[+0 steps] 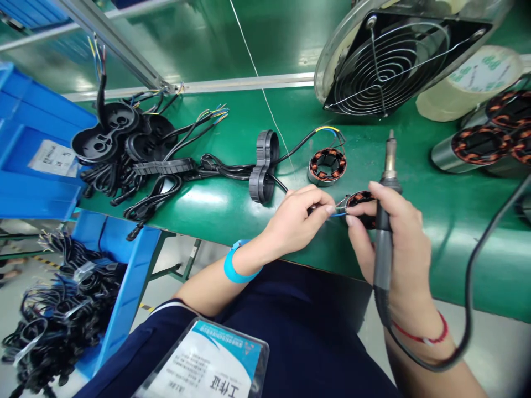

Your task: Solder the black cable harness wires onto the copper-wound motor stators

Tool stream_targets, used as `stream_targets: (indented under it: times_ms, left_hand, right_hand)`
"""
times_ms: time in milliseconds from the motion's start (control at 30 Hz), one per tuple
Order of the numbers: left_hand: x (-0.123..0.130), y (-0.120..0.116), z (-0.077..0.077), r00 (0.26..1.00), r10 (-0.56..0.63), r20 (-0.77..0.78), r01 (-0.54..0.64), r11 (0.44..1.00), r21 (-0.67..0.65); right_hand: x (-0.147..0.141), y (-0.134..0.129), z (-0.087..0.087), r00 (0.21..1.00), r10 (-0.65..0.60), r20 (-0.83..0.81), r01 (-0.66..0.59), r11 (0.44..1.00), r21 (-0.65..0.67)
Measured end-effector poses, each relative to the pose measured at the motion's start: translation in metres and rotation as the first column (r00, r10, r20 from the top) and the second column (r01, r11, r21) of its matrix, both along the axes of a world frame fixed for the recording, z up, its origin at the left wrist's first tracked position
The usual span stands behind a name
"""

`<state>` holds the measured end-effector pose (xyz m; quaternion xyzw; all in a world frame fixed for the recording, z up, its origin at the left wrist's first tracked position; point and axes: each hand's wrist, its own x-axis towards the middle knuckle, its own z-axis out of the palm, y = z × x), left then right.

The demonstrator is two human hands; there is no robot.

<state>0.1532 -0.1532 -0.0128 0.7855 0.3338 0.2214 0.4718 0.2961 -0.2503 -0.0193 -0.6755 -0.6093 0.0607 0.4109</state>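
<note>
My left hand point(296, 218) pinches the thin wire ends of a black cable near the table's front edge. Between my hands a copper-wound motor stator point(360, 198) shows in part, its lower side covered by fingers. In my right hand point(404, 249) a soldering iron point(382, 257) is held upright, tip pointing away from me, while the thumb and a finger reach to the stator and its wires. Just beyond lies a second stator point(327, 167), with coloured wires running to a cable. A black double-ring plastic housing point(264, 167) stands left of it, a cable passing by.
More black housings with cables point(120, 132) are heaped at left beside a blue bin point(37, 127). A lower blue crate point(139, 265) holds bundled cables. At the back sits a fan point(385, 72); several stators point(464, 149) stand right. Thin solder wire point(265, 97) hangs down.
</note>
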Motion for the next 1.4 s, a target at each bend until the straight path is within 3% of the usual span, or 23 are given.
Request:
stream_targets:
  times_ms: [267,533,700,833,967,1067,1400]
  left_hand:
    - [-0.002,-0.004,0.001,0.983,-0.014,0.181,-0.011,0.990,0.137]
    - [-0.006,-0.008,-0.002,0.999,-0.049,0.016,0.041,0.946,0.321]
    - [-0.008,-0.010,-0.006,0.988,-0.012,-0.157,0.085,0.879,0.468]
    - [-0.010,-0.010,-0.009,0.990,0.027,-0.136,0.052,0.838,0.543]
    - [-0.011,-0.008,-0.006,0.999,-0.050,0.017,0.036,0.881,0.473]
    - [-0.010,-0.008,-0.003,0.994,-0.057,0.096,0.019,0.932,0.361]
    - [-0.003,-0.010,0.000,0.998,0.029,0.062,-0.038,0.987,0.154]
  right_hand:
    - [-0.001,0.000,0.002,0.999,0.042,-0.029,-0.041,0.999,0.031]
    - [0.001,0.002,0.002,0.997,0.077,-0.024,-0.076,0.996,0.045]
    - [0.001,0.003,0.002,0.992,0.112,-0.057,-0.109,0.993,0.049]
    - [-0.002,0.002,0.002,0.986,0.081,-0.142,-0.075,0.996,0.048]
    - [-0.006,0.002,0.004,0.968,0.030,-0.249,-0.006,0.995,0.095]
    - [-0.005,0.000,0.005,0.956,0.040,-0.292,-0.021,0.997,0.069]
    - [0.015,-0.011,-0.007,0.992,0.014,-0.123,-0.009,0.999,0.045]
